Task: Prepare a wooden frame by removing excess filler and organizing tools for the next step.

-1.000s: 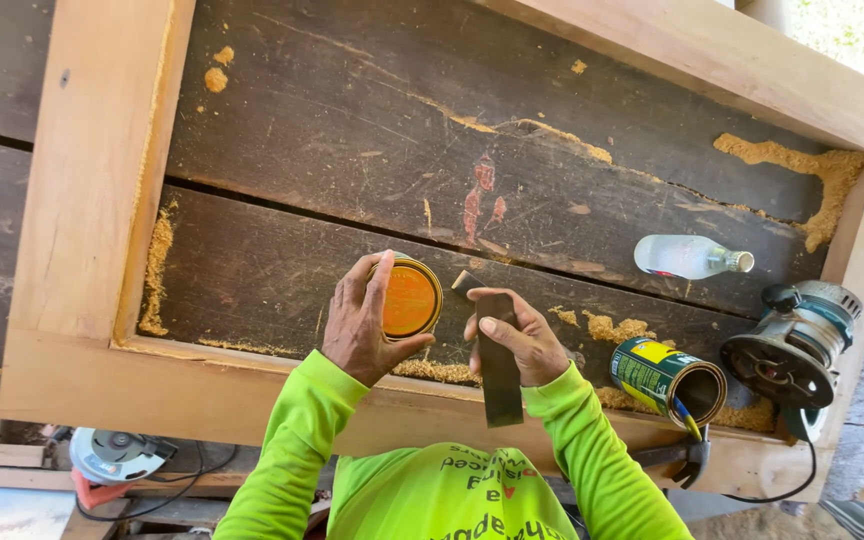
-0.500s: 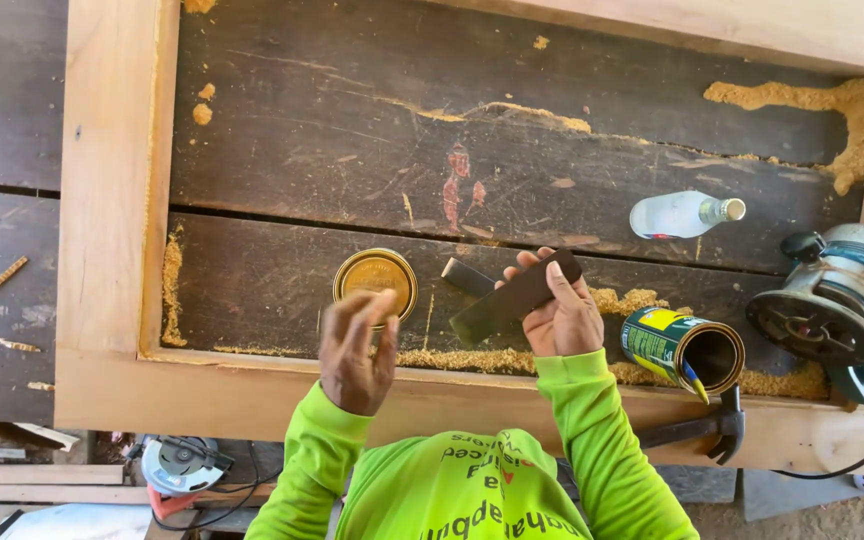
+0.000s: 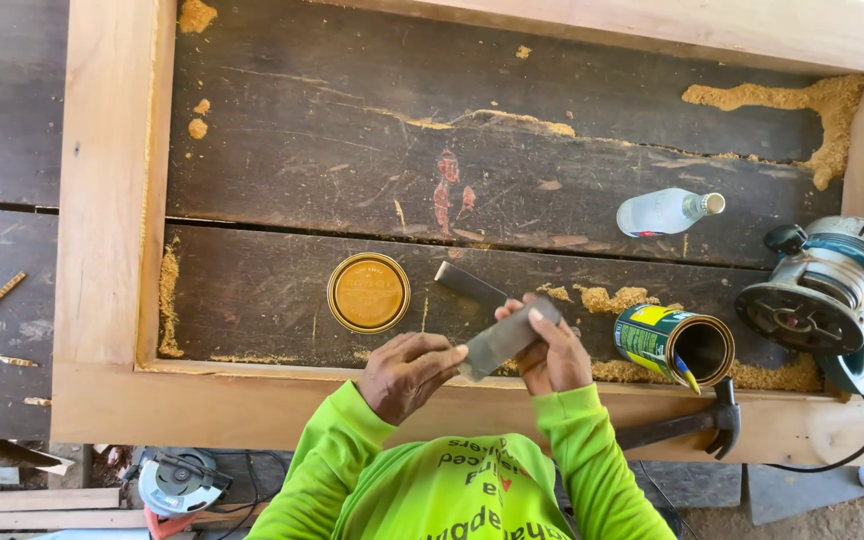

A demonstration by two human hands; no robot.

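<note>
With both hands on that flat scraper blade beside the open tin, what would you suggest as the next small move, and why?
Probably dip the scraper blade into the open tin. The right hand grips the blade, the left hand touches its near end, and the blade face looks bare while the tin sits uncovered just left.

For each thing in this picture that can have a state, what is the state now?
Round tin: upright, open, orange-brown paste inside.
Flat grey blade: held in both hands, tilted.
Left hand: closed on the blade's lower end.
Right hand: closed around the blade's upper part.
Green can: lying on its side, open, pencils inside.
Clear bottle: lying down, capped.
Router: lying on its side.
Hammer: lying on the wooden frame.
</note>
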